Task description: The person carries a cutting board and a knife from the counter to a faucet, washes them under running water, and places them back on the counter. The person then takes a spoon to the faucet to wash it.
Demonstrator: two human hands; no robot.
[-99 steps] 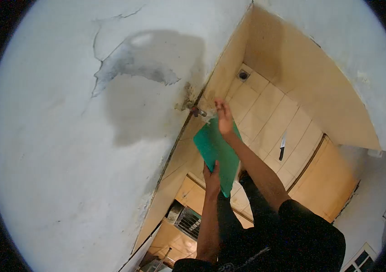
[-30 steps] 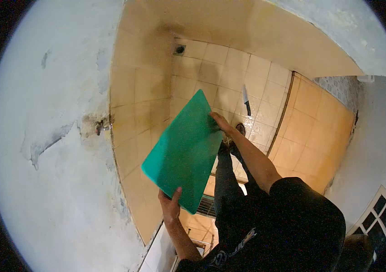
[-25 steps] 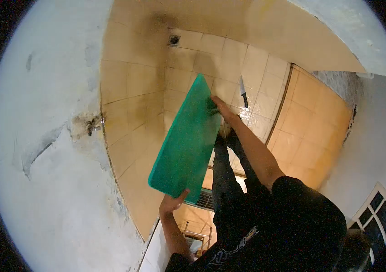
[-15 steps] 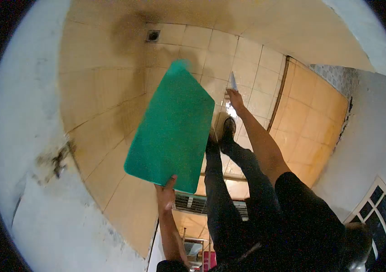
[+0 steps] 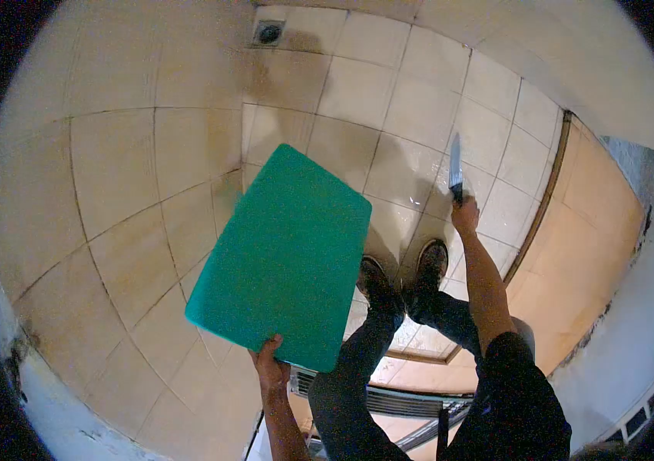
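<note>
A green board point(image 5: 284, 257) hangs tilted in front of my body, with my left hand point(image 5: 271, 365) gripping its lower edge, thumb on the near face. To the right, my right hand point(image 5: 465, 213) is closed round the black handle of a knife point(image 5: 456, 165). The blade points away from me, over the wet floor tiles. Board and knife are apart.
A floor drain point(image 5: 268, 32) lies in the far left corner. Tiled wall point(image 5: 119, 223) rises on the left. My shoes point(image 5: 432, 261) stand on the tiled floor, left of a raised brown edge point(image 5: 538, 211). A dark grate point(image 5: 403, 402) lies behind my legs.
My right hand has let go of the board, reached down and taken hold of the knife. The board stays in my left hand. The view has swung down toward the floor; the tap is out of sight.
</note>
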